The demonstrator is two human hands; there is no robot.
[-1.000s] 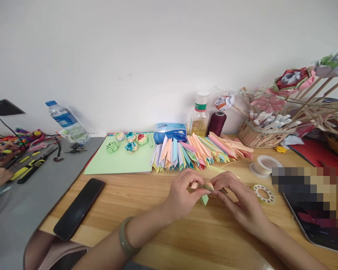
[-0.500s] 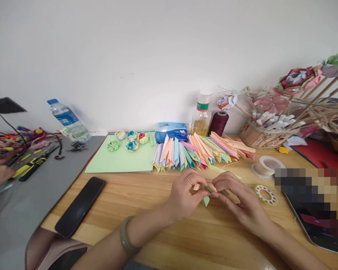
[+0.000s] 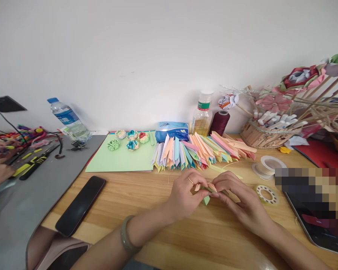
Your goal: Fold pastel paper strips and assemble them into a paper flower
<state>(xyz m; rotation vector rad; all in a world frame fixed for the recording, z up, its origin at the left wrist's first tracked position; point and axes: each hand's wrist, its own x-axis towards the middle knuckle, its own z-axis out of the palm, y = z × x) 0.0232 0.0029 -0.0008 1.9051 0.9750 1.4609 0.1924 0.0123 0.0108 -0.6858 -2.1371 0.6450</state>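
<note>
Between my two hands is a small bundle of folded paper pieces (image 3: 206, 200), green and peach. My left hand (image 3: 187, 193) pinches its left side with thumb and fingers; a ring is on one finger and a bangle (image 3: 126, 234) on that wrist. My right hand (image 3: 239, 197) grips the right side, thumb tip close to the left thumb. Fingers cover much of the bundle. Just beyond lies a row of folded paper strips (image 3: 176, 153) in many colours. Several finished paper flowers (image 3: 132, 145) sit on a light green sheet (image 3: 121, 163) further left.
A black phone (image 3: 80, 206) lies at left, a tablet (image 3: 320, 228) at right. Near my right hand are a tape roll (image 3: 266, 195) and a thread spool (image 3: 270, 167). Behind stand a tissue pack (image 3: 171, 132), a bottle (image 3: 202, 116) and a basket (image 3: 266, 137). Another person's hand (image 3: 0, 174) is far left.
The view has shifted very slightly. Both hands keep their hold on the paper bundle, with hardly any visible movement.
</note>
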